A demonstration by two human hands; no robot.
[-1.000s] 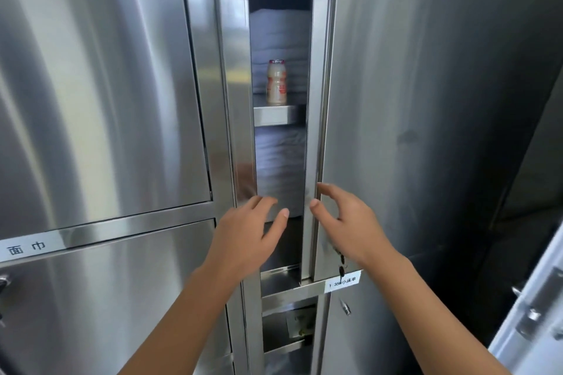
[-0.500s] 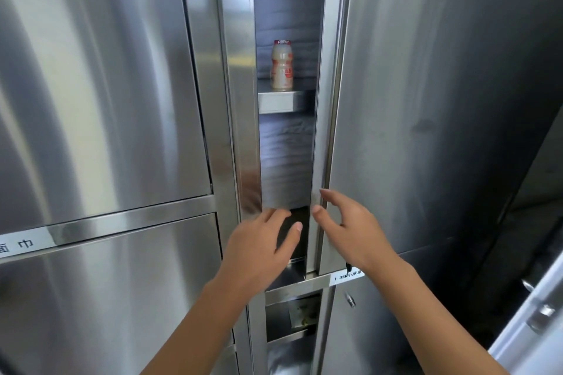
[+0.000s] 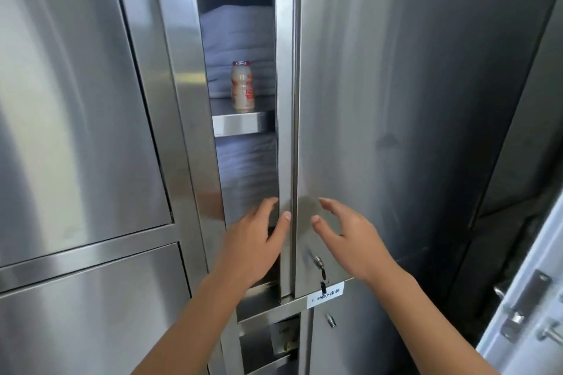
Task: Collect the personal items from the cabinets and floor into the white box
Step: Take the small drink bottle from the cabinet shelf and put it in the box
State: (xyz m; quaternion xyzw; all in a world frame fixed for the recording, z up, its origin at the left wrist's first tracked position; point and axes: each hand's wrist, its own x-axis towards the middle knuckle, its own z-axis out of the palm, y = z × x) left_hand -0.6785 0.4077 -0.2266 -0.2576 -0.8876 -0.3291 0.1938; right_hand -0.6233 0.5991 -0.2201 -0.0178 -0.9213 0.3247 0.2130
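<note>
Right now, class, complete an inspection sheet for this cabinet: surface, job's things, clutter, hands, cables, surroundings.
Surface: steel shelf behind the part-open cabinet door.
Job's things: small drink bottle upright on the shelf; white box not in view.
Clutter: folded grey linen behind the bottle and below the shelf.
Hands: left hand pinches the door's edge; right hand open beside the door's face.
Cables: nothing seen.
Surroundings: key in the door lock; white door at right.

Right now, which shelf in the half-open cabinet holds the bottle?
The upper shelf: the small bottle stands upright on it before folded grey linen; the space below shows only linen.
</note>
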